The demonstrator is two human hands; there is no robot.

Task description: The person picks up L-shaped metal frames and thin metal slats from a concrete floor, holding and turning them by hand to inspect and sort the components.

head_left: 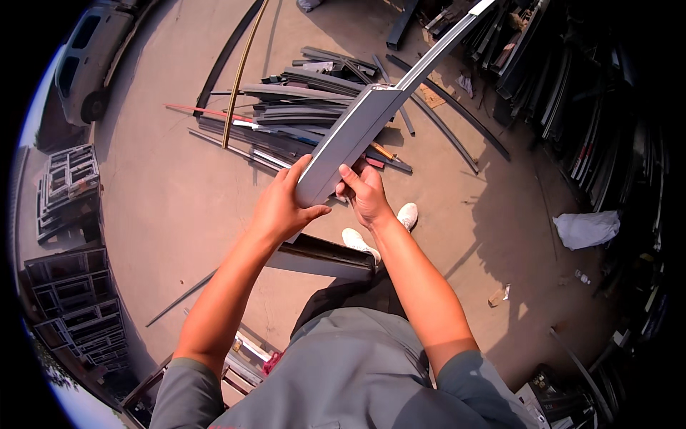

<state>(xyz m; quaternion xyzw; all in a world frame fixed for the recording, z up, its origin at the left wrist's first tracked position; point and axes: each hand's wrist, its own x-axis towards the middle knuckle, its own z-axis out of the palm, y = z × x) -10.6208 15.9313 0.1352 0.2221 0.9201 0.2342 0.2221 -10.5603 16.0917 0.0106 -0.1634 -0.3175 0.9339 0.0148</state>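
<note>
A long light-grey metal profile (357, 132) is held up in front of me, its near end wide and its narrower length reaching away to the upper right. My left hand (282, 204) grips the near end from the left, thumb stretched below it. On the right edge, my right hand (366, 194) holds it with the thumb on top and the fingers curled beneath. Below my hands, close to my body, lies a thick beam (321, 263) with a dark top and pale side; my left forearm partly hides it.
A heap of loose metal profiles (300, 107) lies on the concrete ahead. Stacked profiles (593, 129) line the right side, near a white sack (587, 229). Window frames (78, 307) stand at the left, and a vehicle (84, 64) is parked at the far left.
</note>
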